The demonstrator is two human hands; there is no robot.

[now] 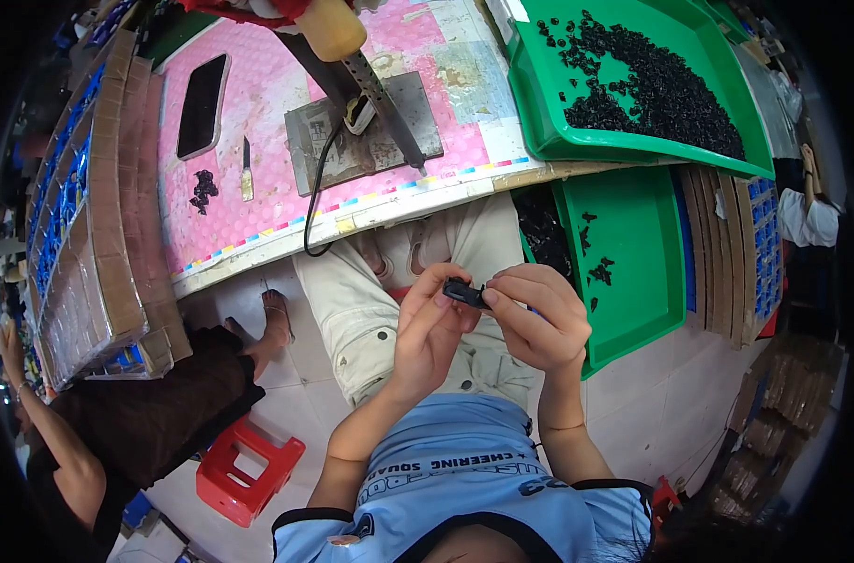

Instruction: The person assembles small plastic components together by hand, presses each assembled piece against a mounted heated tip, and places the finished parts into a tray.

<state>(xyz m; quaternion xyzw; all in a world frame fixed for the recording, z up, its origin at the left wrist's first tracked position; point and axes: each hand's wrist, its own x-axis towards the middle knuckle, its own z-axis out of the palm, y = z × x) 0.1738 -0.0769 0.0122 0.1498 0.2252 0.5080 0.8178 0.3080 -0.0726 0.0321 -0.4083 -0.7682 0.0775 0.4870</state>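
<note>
Over my lap, a small black plastic part (463, 292) is held between both hands, in front of the table edge. My left hand (428, 324) pinches it between thumb and fingers. My right hand (542, 317) closes on its right end with thumb and fingertips; whether a second small piece sits there is too small to tell. To the right, a lower green tray (638, 300) holds a few small black parts (599, 272). An upper green tray (558, 141) carries a heap of small black pieces (666, 94).
On the pink-covered table (230, 220) lie a phone (203, 106), a small blade (248, 171) and a black clump (203, 191). A soldering iron (385, 108) hangs over a metal plate (309, 141). Cardboard crates (98, 253) and a red stool (249, 469) stand left, near another person.
</note>
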